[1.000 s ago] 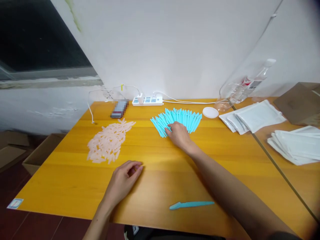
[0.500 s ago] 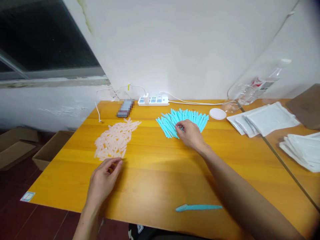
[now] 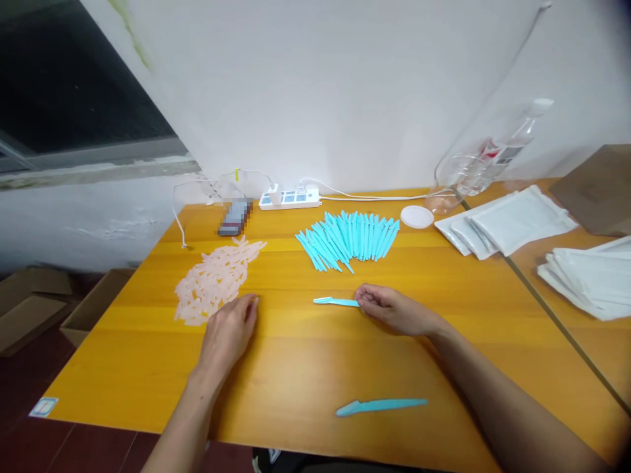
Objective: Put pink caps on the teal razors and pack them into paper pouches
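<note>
My right hand (image 3: 387, 309) pinches the handle end of a turquoise eyebrow razor (image 3: 338, 301), its blade end pointing left above the middle of the table. My left hand (image 3: 231, 328) is closed, thumb and fingertips together, at the near right edge of a pile of small pale pink blade covers (image 3: 211, 282); whatever it may hold is hidden. Behind my right hand, many turquoise razors (image 3: 352, 236) lie fanned out side by side. Another single turquoise razor (image 3: 382, 406) rests near the front edge, with its wider head to the left.
A white power strip (image 3: 290, 198) with cables and a phone (image 3: 235, 217) lie along the wall. Right of the razors are a round white lid (image 3: 417, 217), a plastic bottle (image 3: 505, 154) and stacks of white packets (image 3: 522, 220). Cardboard boxes (image 3: 37, 295) stand on the floor at left.
My right hand has drawn back from the fanned razors toward me, bringing one razor with it. My left hand has shifted slightly right and away from me. The view has tilted a little.
</note>
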The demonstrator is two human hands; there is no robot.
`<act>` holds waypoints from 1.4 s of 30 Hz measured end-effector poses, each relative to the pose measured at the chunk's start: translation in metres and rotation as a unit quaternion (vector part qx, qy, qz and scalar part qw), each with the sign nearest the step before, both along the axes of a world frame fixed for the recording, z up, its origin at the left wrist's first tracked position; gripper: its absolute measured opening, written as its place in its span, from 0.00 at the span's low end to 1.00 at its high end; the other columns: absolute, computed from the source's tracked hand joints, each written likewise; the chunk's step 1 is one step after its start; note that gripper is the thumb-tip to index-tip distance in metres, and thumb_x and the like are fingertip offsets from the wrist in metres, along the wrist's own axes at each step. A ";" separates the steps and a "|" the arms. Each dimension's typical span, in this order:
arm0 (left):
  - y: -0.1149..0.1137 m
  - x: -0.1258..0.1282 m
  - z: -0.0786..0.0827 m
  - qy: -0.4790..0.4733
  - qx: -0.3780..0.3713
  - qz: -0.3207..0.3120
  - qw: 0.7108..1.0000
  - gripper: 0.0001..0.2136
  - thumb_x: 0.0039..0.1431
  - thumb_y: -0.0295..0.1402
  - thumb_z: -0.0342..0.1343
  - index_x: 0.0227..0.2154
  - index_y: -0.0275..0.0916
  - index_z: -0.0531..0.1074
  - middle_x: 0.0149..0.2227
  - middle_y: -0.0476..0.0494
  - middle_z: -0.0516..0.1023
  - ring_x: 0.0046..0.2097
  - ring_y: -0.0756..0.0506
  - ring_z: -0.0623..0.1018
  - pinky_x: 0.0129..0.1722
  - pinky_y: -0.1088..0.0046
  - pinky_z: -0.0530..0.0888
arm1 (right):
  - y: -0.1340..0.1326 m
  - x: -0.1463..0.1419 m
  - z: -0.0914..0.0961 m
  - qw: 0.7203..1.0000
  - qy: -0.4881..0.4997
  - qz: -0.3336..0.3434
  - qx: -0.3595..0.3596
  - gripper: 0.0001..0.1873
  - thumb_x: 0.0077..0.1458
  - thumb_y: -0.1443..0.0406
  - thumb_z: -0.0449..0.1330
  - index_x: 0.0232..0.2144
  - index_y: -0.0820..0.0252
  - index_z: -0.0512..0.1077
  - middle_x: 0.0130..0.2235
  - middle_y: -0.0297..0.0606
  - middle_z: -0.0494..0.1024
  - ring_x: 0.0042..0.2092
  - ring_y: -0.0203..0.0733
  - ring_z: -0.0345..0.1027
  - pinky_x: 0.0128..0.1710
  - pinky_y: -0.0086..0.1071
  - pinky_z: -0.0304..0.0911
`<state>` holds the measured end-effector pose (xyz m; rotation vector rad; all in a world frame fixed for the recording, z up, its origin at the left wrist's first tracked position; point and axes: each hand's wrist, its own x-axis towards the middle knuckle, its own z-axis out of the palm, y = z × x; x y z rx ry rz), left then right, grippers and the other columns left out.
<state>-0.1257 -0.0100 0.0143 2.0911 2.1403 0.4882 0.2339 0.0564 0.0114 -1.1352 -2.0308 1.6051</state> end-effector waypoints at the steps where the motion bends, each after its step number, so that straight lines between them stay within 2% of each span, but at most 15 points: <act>1: 0.005 0.010 0.001 -0.070 -0.017 -0.010 0.997 0.18 0.66 0.41 0.51 0.52 0.40 0.76 0.40 0.39 0.82 0.38 0.41 0.80 0.40 0.64 0.75 | 0.000 0.001 0.000 1.000 0.002 -0.003 0.005 0.18 0.66 0.51 0.50 0.35 0.59 0.64 0.28 0.28 0.60 0.29 0.32 0.50 0.27 0.27 0.51; 3: 0.015 0.033 0.003 -0.239 -0.066 -0.017 0.969 0.23 0.65 0.46 0.53 0.57 0.39 0.71 0.40 0.41 0.81 0.34 0.45 0.80 0.37 0.67 0.77 | 0.000 0.003 -0.001 1.000 0.003 -0.008 0.014 0.17 0.66 0.52 0.51 0.35 0.59 0.65 0.29 0.29 0.61 0.29 0.33 0.50 0.28 0.27 0.51; 5: 0.026 0.055 0.002 -0.404 -0.111 0.002 0.908 0.25 0.61 0.49 0.56 0.55 0.36 0.72 0.39 0.42 0.80 0.31 0.47 0.80 0.34 0.68 0.78 | -0.001 0.006 -0.002 1.000 0.003 -0.013 0.019 0.17 0.66 0.52 0.51 0.35 0.59 0.65 0.29 0.29 0.62 0.29 0.33 0.51 0.28 0.27 0.51; 7: 0.035 0.074 -0.001 -0.517 -0.118 0.036 0.847 0.25 0.56 0.50 0.62 0.47 0.34 0.73 0.38 0.42 0.81 0.31 0.48 0.80 0.35 0.68 0.80 | -0.001 0.009 -0.003 1.000 0.005 -0.020 0.024 0.17 0.66 0.51 0.51 0.35 0.59 0.65 0.29 0.29 0.62 0.29 0.33 0.51 0.28 0.27 0.51; 9: 0.039 0.086 -0.005 -0.576 -0.104 0.061 0.809 0.25 0.51 0.49 0.66 0.42 0.33 0.73 0.37 0.41 0.82 0.32 0.48 0.81 0.36 0.67 0.80 | -0.002 0.011 -0.003 0.999 0.007 -0.028 0.026 0.17 0.66 0.51 0.50 0.35 0.59 0.64 0.29 0.29 0.62 0.29 0.33 0.51 0.28 0.27 0.52; 12: 0.037 0.097 -0.011 -0.600 -0.107 0.073 0.789 0.24 0.48 0.47 0.69 0.39 0.32 0.74 0.37 0.38 0.83 0.33 0.48 0.81 0.38 0.69 0.80 | -0.001 0.012 -0.003 0.999 0.010 -0.033 0.032 0.17 0.66 0.51 0.50 0.35 0.59 0.64 0.29 0.29 0.62 0.30 0.33 0.51 0.29 0.27 0.51; 17: 0.030 0.101 -0.014 -0.601 -0.113 0.062 0.789 0.22 0.50 0.45 0.69 0.40 0.33 0.76 0.37 0.38 0.84 0.33 0.48 0.81 0.37 0.69 0.80 | 0.001 0.013 -0.004 0.999 0.003 -0.034 0.034 0.18 0.67 0.51 0.49 0.35 0.58 0.64 0.29 0.29 0.62 0.30 0.34 0.51 0.29 0.28 0.51; 21: 0.031 0.095 -0.016 -0.580 -0.099 0.069 0.806 0.22 0.51 0.46 0.68 0.43 0.34 0.79 0.38 0.39 0.85 0.34 0.47 0.81 0.41 0.68 0.79 | 0.000 0.013 -0.005 0.999 0.011 -0.039 0.024 0.18 0.66 0.50 0.50 0.35 0.58 0.65 0.29 0.29 0.62 0.30 0.34 0.52 0.29 0.28 0.52; 25: 0.033 0.092 -0.017 -0.553 -0.127 0.066 0.821 0.20 0.52 0.48 0.66 0.36 0.33 0.80 0.30 0.43 0.82 0.29 0.49 0.79 0.34 0.71 0.78 | 0.000 0.014 -0.005 0.999 0.008 -0.038 0.026 0.18 0.66 0.51 0.50 0.35 0.58 0.65 0.29 0.29 0.62 0.30 0.34 0.52 0.29 0.28 0.52; 30: 0.030 0.106 -0.020 -0.545 -0.154 0.054 0.822 0.19 0.54 0.48 0.64 0.31 0.33 0.78 0.26 0.45 0.79 0.25 0.50 0.76 0.29 0.74 0.75 | -0.001 0.013 -0.004 0.999 -0.006 -0.028 0.035 0.17 0.67 0.52 0.50 0.36 0.58 0.66 0.30 0.30 0.64 0.31 0.34 0.53 0.30 0.28 0.53; 33: 0.026 0.116 -0.022 -0.496 -0.160 -0.005 0.854 0.18 0.59 0.48 0.60 0.32 0.34 0.79 0.27 0.45 0.79 0.26 0.50 0.76 0.29 0.74 0.73 | -0.003 0.013 -0.002 0.998 -0.019 -0.023 0.060 0.15 0.66 0.54 0.50 0.35 0.58 0.67 0.30 0.31 0.67 0.31 0.35 0.55 0.31 0.28 0.55; 37: 0.022 0.119 -0.019 -0.349 -0.102 -0.169 0.916 0.14 0.63 0.42 0.59 0.46 0.42 0.81 0.37 0.42 0.82 0.35 0.46 0.78 0.35 0.72 0.73 | -0.005 0.017 0.004 0.993 -0.076 -0.023 0.093 0.15 0.65 0.56 0.52 0.34 0.58 0.72 0.29 0.32 0.72 0.29 0.34 0.58 0.29 0.28 0.54; 39: 0.020 0.118 -0.016 -0.293 -0.070 -0.233 0.924 0.13 0.65 0.39 0.57 0.48 0.44 0.80 0.40 0.40 0.82 0.41 0.43 0.79 0.42 0.68 0.73 | -0.006 0.022 0.008 0.988 -0.110 -0.024 0.105 0.14 0.63 0.57 0.54 0.33 0.59 0.74 0.29 0.34 0.74 0.28 0.35 0.60 0.28 0.28 0.54; 42: 0.011 0.116 -0.011 -0.270 -0.047 -0.268 0.924 0.11 0.65 0.37 0.57 0.47 0.46 0.81 0.42 0.40 0.81 0.44 0.42 0.78 0.46 0.64 0.73 | -0.005 0.029 0.012 0.986 -0.134 0.004 0.101 0.14 0.60 0.56 0.58 0.29 0.59 0.75 0.27 0.34 0.75 0.27 0.35 0.61 0.27 0.28 0.54</act>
